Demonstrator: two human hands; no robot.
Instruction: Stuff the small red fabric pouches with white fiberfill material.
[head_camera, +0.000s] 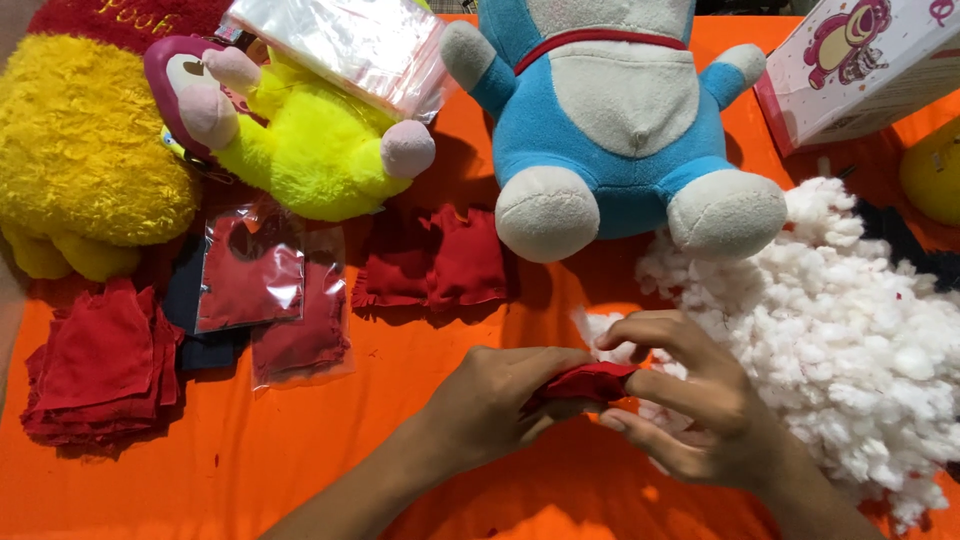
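My left hand (495, 400) grips a small red fabric pouch (590, 382) near the front middle of the orange cloth (400, 400). My right hand (690, 400) meets it from the right, fingers curled around the pouch's open end and touching white stuffing. A big heap of white fibre stuffing (850, 340) lies just right of both hands. Two stuffed red fabric pieces (435, 260) rest a little beyond my left hand.
A blue-and-white plush toy (610, 120) sits at the back, a yellow plush (310, 140) and a larger yellow-and-red plush (80, 150) to its left. Clear bags with red fabric (265, 285), a stack of red fabric squares (100, 365) and a printed box (860, 60) lie around.
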